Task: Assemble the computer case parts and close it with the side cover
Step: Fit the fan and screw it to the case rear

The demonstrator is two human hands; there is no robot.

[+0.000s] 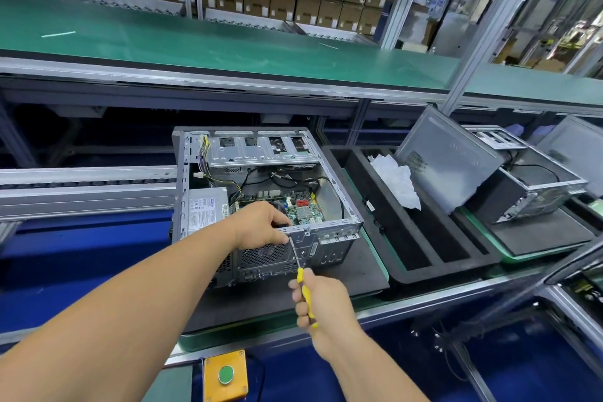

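An open grey computer case (pixel 329 173) lies on its side on a black pad (pixel 359 274), with its motherboard (pixel 301 206), cables and power supply (pixel 204 207) exposed. My left hand (pixel 261 225) grips the case's near rear edge above the fan grille, fingers curled over the rim. My right hand (pixel 321 300) holds a yellow-handled screwdriver (pixel 305 290). Its shaft points up to the rear edge, and the tip sits beside my left thumb. A grey side cover (pixel 447 163) leans against another case to the right.
A black foam tray (pixel 421 238) with white plastic wrap (pixel 398 179) sits right of the pad. A second open case (pixel 535 192) stands further right. A yellow box with a green button (pixel 225 375) is at the near edge. A green conveyor shelf (pixel 195 39) runs above.
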